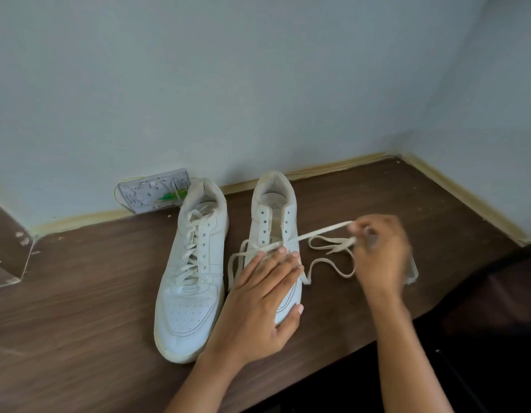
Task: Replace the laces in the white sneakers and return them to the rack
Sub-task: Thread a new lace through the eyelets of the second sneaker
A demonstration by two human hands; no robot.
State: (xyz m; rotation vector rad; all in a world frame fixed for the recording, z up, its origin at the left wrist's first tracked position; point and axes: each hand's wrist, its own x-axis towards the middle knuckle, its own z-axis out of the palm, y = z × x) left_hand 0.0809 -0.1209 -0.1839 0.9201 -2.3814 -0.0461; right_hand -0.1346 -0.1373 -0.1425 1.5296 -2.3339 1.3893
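Right sneaker white, scuffed, half-unlaced; insole print unreadable. Left hand flat on its toe, right hand at 3 o'clock pinching the lace.

Bare forearms, no sleeves; left grip, right grip ringless.

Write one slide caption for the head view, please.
Left hand steadies the half-unlaced sneaker while right hand pulls its lace.
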